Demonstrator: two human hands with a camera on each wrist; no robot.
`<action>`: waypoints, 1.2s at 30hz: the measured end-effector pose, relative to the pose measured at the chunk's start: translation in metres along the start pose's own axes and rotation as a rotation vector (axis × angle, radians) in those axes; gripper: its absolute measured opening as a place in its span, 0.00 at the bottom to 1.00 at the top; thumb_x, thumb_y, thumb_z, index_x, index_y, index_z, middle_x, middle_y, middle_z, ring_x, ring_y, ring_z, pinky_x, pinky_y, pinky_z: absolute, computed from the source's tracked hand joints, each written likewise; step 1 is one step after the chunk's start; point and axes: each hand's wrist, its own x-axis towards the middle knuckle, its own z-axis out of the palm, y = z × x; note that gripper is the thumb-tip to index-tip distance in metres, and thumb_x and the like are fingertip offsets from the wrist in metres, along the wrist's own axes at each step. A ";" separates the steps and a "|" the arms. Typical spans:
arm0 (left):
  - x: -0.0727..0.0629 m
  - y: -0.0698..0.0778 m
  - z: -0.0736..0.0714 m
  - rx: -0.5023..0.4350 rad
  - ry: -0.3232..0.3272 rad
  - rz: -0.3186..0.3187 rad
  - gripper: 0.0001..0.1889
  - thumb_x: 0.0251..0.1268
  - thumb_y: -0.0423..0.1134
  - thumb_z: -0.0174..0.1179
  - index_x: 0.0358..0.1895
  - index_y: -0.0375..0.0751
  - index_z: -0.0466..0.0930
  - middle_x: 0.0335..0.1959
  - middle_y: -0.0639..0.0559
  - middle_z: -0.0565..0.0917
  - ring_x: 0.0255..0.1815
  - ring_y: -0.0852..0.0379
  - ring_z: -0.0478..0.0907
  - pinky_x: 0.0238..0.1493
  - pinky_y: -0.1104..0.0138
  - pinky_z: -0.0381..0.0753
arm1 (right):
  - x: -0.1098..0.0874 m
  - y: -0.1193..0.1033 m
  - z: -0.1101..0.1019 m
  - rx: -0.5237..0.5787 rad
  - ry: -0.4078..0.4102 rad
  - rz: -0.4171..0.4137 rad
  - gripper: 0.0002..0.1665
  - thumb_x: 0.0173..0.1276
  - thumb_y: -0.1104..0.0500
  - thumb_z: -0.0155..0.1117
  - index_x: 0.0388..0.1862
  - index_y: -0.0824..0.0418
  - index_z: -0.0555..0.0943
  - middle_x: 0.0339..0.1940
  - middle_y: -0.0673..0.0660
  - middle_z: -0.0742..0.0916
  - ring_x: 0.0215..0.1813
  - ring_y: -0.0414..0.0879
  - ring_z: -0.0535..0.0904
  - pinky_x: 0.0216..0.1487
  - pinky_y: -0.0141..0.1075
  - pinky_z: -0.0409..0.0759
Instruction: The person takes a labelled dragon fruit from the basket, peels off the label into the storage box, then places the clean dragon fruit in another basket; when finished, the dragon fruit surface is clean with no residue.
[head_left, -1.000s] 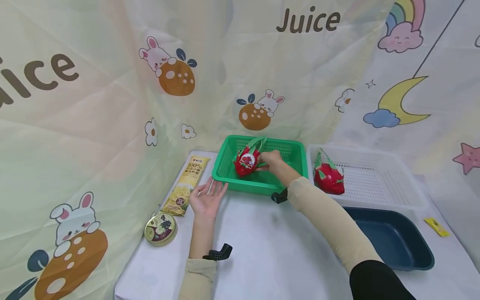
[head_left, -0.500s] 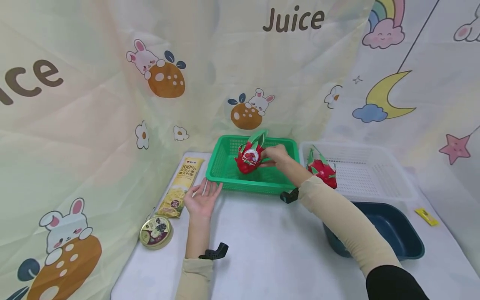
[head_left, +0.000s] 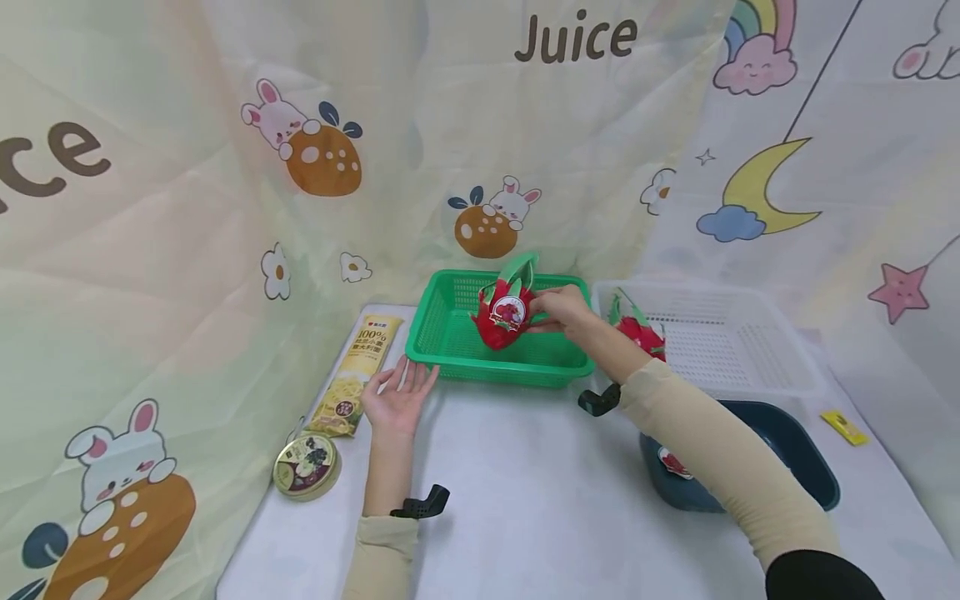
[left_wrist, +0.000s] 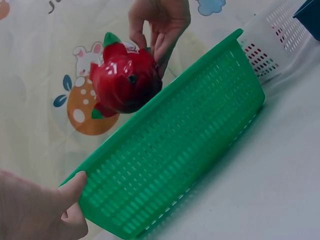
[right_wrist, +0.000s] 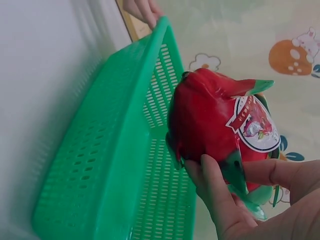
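My right hand (head_left: 562,308) holds a red dragon fruit (head_left: 501,321) with green leaf tips and a round sticker, pinched between thumb and fingers. The fruit hangs over the green plastic basket (head_left: 517,372); the left wrist view shows it above the rim, apart from it. At the basket's front left corner my left hand (head_left: 396,406) is palm up, its fingers extended and touching the corner. A second dragon fruit (head_left: 636,333) sits in the white basket (head_left: 738,343), partly hidden by my right arm. Inside the dark blue basin (head_left: 806,454) another red stickered item (head_left: 673,464) is mostly covered by my sleeve.
Left of the green basket lies a yellow pasta packet (head_left: 358,375), with a round tin (head_left: 306,467) in front of it. A small yellow packet (head_left: 844,427) lies at the right of the white table (head_left: 517,508). A printed cloth hangs behind.
My right hand has raised the dragon fruit up out of the green basket. My left hand stays at the corner. The head view has turned slightly right.
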 end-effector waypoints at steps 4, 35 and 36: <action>-0.002 0.001 0.002 0.016 -0.007 -0.007 0.29 0.77 0.37 0.42 0.78 0.35 0.59 0.74 0.41 0.60 0.75 0.42 0.61 0.75 0.38 0.65 | -0.011 0.001 -0.007 0.003 -0.037 0.018 0.33 0.74 0.68 0.62 0.77 0.70 0.69 0.76 0.65 0.74 0.60 0.65 0.85 0.61 0.53 0.84; -0.004 -0.001 0.001 0.007 0.000 -0.009 0.29 0.77 0.35 0.42 0.79 0.36 0.58 0.73 0.42 0.61 0.75 0.42 0.61 0.75 0.38 0.65 | -0.090 0.035 -0.049 -0.193 -0.107 -0.045 0.32 0.74 0.60 0.68 0.73 0.71 0.73 0.65 0.71 0.82 0.47 0.60 0.91 0.55 0.49 0.87; -0.004 -0.001 0.001 0.013 -0.003 -0.007 0.29 0.76 0.35 0.42 0.79 0.36 0.57 0.73 0.42 0.61 0.75 0.42 0.61 0.75 0.39 0.65 | -0.092 0.038 -0.051 -0.191 -0.105 -0.053 0.32 0.73 0.60 0.68 0.72 0.71 0.74 0.64 0.71 0.83 0.47 0.60 0.91 0.54 0.49 0.87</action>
